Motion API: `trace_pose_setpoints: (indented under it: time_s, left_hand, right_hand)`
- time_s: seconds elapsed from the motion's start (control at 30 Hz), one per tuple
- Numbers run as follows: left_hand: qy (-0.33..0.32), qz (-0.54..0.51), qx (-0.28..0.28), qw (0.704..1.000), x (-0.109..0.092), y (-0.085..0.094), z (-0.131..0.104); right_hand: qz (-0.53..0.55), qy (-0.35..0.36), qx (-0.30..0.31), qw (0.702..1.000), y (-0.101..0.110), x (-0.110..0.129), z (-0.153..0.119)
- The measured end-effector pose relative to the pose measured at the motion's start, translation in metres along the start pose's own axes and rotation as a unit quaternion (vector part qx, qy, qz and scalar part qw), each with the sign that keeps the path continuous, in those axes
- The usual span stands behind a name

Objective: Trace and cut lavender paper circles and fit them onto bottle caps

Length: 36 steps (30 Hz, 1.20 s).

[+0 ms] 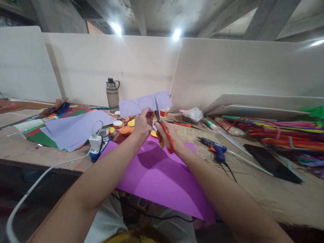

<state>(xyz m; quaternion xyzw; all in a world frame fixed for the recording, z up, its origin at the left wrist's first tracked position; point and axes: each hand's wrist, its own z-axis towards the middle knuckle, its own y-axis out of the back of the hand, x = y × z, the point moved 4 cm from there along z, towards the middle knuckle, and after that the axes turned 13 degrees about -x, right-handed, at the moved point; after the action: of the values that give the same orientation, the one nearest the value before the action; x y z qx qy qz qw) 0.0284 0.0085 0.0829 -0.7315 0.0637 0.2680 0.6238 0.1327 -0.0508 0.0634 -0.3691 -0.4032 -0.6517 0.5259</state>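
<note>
While the left hand's grip [144,123] pinches a circle-marked lilac paper strip [145,102], the right hand's grip [165,134] clasps red-handled scissors [158,114] against it

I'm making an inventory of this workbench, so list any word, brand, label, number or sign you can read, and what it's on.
No text is readable.
Red-and-white tub: label marks, too small to read.
Brown sheet on the table: faint dark marks, too blurred to read.
Lilac strip: drawn circles, no words visible.
</note>
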Motion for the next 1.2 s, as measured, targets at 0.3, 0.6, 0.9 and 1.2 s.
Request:
trace_pose_setpoints:
  time_s: [0.3, 0.6, 0.9, 1.2]
  left_hand:
    - [0.005, 0.016, 0.032, 0.999, 0.0019, 0.001, 0.0013]
    - [0.004, 0.014, 0.037, 0.999, 0.002, -0.0005, -0.0016]
    - [-0.003, 0.008, 0.036, 0.999, 0.0023, 0.0009, -0.0003]
    - [-0.008, 0.019, 0.038, 0.999, 0.0042, 0.0022, 0.0007]
  right_hand:
    - [0.011, -0.005, 0.003, 1.0, 0.0017, 0.0029, -0.0025]
    - [-0.006, 0.009, -0.002, 1.0, 0.0026, 0.0008, -0.0013]
    - [0.003, -0.012, 0.002, 1.0, 0.0013, 0.0032, -0.0028]
    - [0.015, -0.012, -0.001, 1.0, 0.0008, 0.0031, -0.0031]
